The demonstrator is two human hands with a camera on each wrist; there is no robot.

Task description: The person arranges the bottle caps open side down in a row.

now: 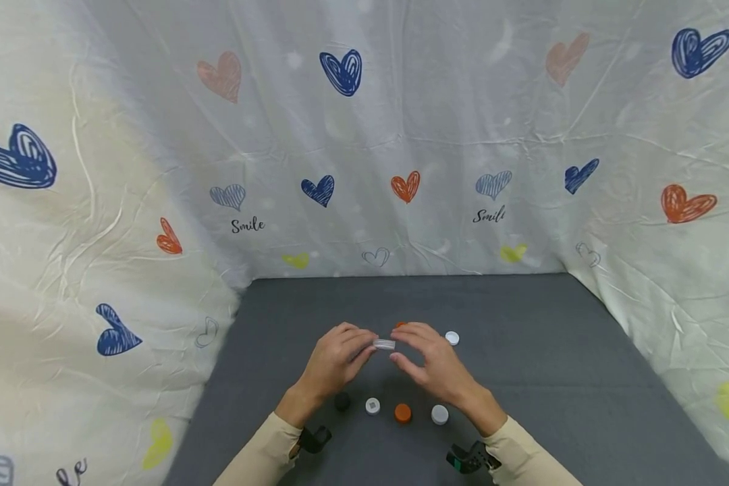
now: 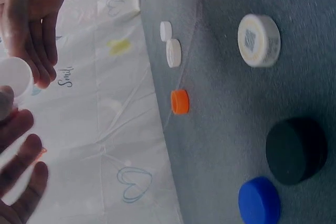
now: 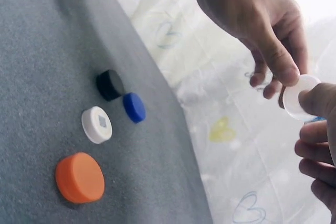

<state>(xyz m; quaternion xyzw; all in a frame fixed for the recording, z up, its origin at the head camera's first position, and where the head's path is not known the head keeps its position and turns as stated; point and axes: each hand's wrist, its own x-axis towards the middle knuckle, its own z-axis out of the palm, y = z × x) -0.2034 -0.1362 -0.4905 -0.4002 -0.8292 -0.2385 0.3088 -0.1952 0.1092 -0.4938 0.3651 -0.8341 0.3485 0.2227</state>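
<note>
Above the table, my left hand point(image 1: 339, 354) pinches a clear, whitish round cap point(image 1: 384, 344) between thumb and fingers. Facing it from the other side is my right hand point(image 1: 433, 361), its thumb and fingers spread apart near the cap's edge. In the right wrist view the cap point(image 3: 298, 98) looks like a pale translucent disc, with the right thumb overlapping it; whether that thumb touches cannot be told. Beneath the hands lie a black cap point(image 1: 342, 401), a white cap with a square mark point(image 1: 372, 406), an orange cap point(image 1: 403, 413) and a plain white cap point(image 1: 439, 414).
Farther back on the grey table point(image 1: 522, 351) are a small white cap point(image 1: 452, 338) and an orange cap point(image 2: 180, 102), with another white cap point(image 2: 173, 52) near them. A blue cap point(image 2: 260, 200) lies by the black one. Patterned cloth point(image 1: 401, 121) hangs behind and at both sides.
</note>
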